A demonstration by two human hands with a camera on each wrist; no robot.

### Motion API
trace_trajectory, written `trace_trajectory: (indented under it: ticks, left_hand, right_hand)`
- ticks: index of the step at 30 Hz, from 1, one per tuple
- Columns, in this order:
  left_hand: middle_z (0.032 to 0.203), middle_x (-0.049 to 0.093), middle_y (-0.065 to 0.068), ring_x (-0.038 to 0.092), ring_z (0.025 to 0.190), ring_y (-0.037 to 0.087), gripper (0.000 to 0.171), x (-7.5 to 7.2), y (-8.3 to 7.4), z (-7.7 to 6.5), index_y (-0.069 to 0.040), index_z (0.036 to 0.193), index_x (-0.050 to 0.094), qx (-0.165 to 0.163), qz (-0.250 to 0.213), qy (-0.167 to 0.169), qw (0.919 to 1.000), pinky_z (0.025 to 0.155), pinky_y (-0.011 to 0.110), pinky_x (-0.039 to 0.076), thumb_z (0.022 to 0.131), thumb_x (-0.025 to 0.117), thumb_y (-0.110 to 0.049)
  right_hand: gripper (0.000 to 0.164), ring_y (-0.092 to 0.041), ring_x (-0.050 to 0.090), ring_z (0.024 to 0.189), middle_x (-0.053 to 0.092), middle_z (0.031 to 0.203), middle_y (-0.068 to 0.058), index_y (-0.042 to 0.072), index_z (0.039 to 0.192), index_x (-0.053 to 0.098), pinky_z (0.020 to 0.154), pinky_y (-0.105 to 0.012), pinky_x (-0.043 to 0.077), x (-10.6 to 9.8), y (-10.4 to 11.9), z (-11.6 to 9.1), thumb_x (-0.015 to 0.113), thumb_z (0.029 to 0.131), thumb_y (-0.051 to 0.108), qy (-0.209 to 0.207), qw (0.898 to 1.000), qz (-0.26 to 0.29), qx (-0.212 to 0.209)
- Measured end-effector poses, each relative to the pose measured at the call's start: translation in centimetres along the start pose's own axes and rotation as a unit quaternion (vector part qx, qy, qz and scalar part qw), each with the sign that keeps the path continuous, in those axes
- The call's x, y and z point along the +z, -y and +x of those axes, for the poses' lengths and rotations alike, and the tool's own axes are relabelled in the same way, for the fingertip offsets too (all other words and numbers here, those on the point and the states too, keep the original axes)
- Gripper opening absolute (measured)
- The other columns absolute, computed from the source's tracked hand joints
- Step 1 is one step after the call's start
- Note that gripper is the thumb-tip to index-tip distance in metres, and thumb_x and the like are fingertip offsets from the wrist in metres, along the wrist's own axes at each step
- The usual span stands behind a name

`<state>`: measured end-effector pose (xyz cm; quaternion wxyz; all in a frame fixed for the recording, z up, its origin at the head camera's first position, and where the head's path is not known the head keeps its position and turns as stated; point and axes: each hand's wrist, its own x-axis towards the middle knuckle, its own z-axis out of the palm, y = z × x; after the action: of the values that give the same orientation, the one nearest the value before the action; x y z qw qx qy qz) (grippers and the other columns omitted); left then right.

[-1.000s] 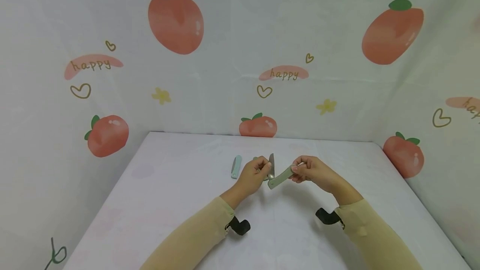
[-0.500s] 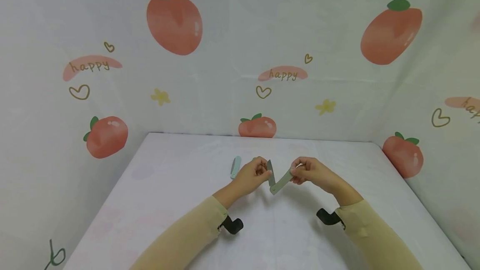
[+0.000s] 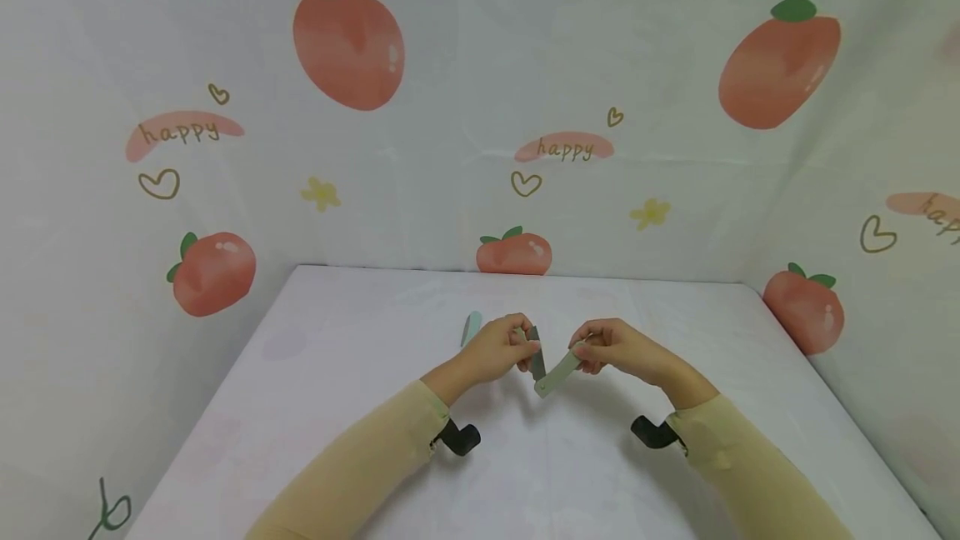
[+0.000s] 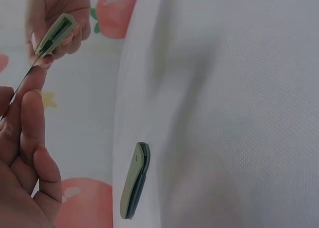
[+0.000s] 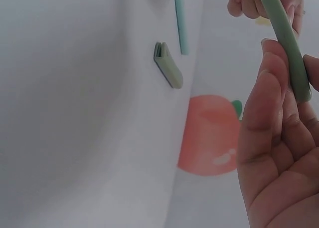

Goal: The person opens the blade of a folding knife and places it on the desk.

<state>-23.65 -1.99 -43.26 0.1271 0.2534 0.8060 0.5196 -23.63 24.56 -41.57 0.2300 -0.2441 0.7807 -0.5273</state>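
A partly unfolded pocket knife is held between my two hands above the table. My left hand (image 3: 497,350) pinches its grey blade (image 3: 537,361) between thumb and fingers. My right hand (image 3: 618,348) grips the far end of its pale green handle (image 3: 558,374). Blade and handle make a V, with the pivot pointing down toward me. In the left wrist view the slot along the handle (image 4: 57,34) faces the camera. The right wrist view shows the smooth green handle (image 5: 288,46) between my right thumb and fingers.
A folded light blue pocket knife (image 3: 470,327) lies on the white table (image 3: 337,407), partly covered by my left hand in the head view. Near it rests a folded green pocket knife (image 5: 168,66), hidden in the head view. A fruit-print curtain (image 3: 435,107) rises behind the table.
The held knife has come a little lower and nearer to me, and its V has widened slightly. My left hand has shifted left, now overlapping part of the light blue knife.
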Motion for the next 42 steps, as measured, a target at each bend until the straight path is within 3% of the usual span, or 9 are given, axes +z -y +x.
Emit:
trace_trajectory:
  ticks: [9,13,19,25,33,39,42]
  left_hand:
    - [0.068,0.069,0.003,0.064,0.064,0.012,0.014,0.1,0.1,-0.2,-0.006,0.100,0.051,-0.001,-0.017,-0.007,0.9998,0.055,0.025,0.037,0.099,0.063,-0.013]
    - [0.069,0.069,0.004,0.064,0.064,0.012,0.013,0.2,0.4,-0.2,-0.006,0.098,0.051,0.007,-0.022,-0.019,0.9996,0.057,0.025,0.042,0.099,0.063,-0.013]
    - [0.070,0.070,0.005,0.065,0.066,0.011,0.012,0.4,0.8,-0.2,-0.005,0.097,0.051,0.036,-0.024,-0.058,0.9974,0.067,0.027,0.051,0.099,0.062,-0.009]
    - [0.071,0.069,0.017,0.068,0.069,0.027,0.014,0.3,0.8,-0.1,-0.001,0.094,0.048,0.059,-0.075,-0.101,0.9904,0.070,0.040,0.055,0.099,0.060,-0.003]
    - [0.078,0.072,0.018,0.069,0.070,0.025,0.015,0.0,0.7,0.2,-0.003,0.092,0.047,0.060,-0.094,-0.159,0.9809,0.059,0.024,0.043,0.099,0.060,-0.005]
    - [0.080,0.071,0.025,0.069,0.077,0.048,0.018,0.2,0.8,0.4,-0.002,0.091,0.045,0.075,-0.127,-0.197,0.9693,0.059,0.023,0.044,0.099,0.060,-0.004]
    - [0.082,0.071,0.029,0.071,0.074,0.040,0.020,0.4,1.0,0.6,-0.002,0.091,0.044,0.074,-0.144,-0.211,0.9639,0.054,0.022,0.037,0.099,0.061,-0.005]
  right_hand:
    - [0.025,-0.021,0.067,0.082,0.071,0.092,-0.015,-0.008,0.109,0.062,0.076,-0.033,0.056,0.1,0.1,-0.1,0.062,0.100,0.015,-0.015,1.000,-0.008,0.010]
    - [0.025,-0.021,0.068,0.082,0.072,0.091,-0.013,-0.008,0.108,0.062,0.076,-0.034,0.056,0.1,-0.1,-0.3,0.063,0.100,0.015,-0.022,1.000,-0.003,0.011]
    - [0.024,-0.026,0.068,0.081,0.071,0.091,-0.019,-0.008,0.107,0.062,0.076,-0.033,0.056,-0.2,-0.5,-0.7,0.064,0.099,0.015,-0.046,0.999,0.014,0.017]
    - [0.028,-0.026,0.069,0.085,0.070,0.093,-0.019,-0.014,0.111,0.057,0.077,-0.031,0.056,-0.3,-0.7,-0.9,0.061,0.101,0.012,-0.082,0.996,0.031,0.001]
    - [0.027,-0.013,0.068,0.081,0.072,0.089,-0.007,-0.015,0.112,0.055,0.077,-0.028,0.055,0.3,-0.6,-0.8,0.059,0.102,0.010,-0.171,0.982,0.079,-0.002]
    - [0.024,-0.012,0.068,0.081,0.072,0.087,0.000,-0.013,0.110,0.055,0.078,-0.026,0.056,0.6,-0.4,-0.6,0.058,0.102,0.009,-0.208,0.970,0.128,-0.009]
    - [0.020,-0.010,0.068,0.079,0.072,0.085,0.000,-0.012,0.109,0.056,0.077,-0.025,0.056,0.9,-0.3,-0.5,0.057,0.102,0.008,-0.227,0.961,0.158,-0.008]
